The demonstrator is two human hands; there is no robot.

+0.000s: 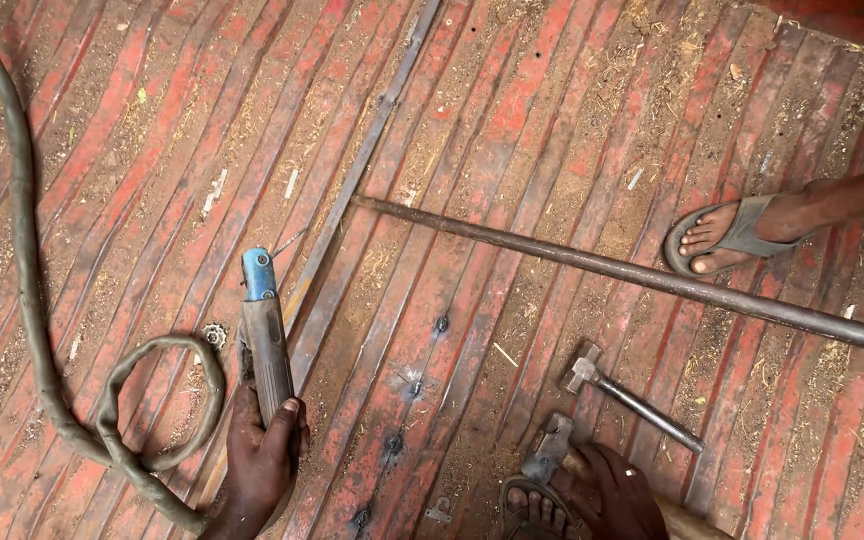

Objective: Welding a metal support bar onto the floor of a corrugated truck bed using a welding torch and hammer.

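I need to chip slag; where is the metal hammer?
The metal hammer lies on the red ribbed floor, lower right in the head view, just above the right hand.

The floor [512, 150] is seen to be ribbed sheet metal, its red paint worn matt and strewn with dry chaff; the long rod [632, 272] is shown as dull, rusty grey steel; the hammer [632, 397] is presented with a bare, scuffed metal head and shaft; the welding electrode holder [264, 335], gripped by the left hand [260, 458], is marked by a blue plastic tip and a grimy, scratched body; the cable [27, 290] is sheathed in rough, dusty rubber.
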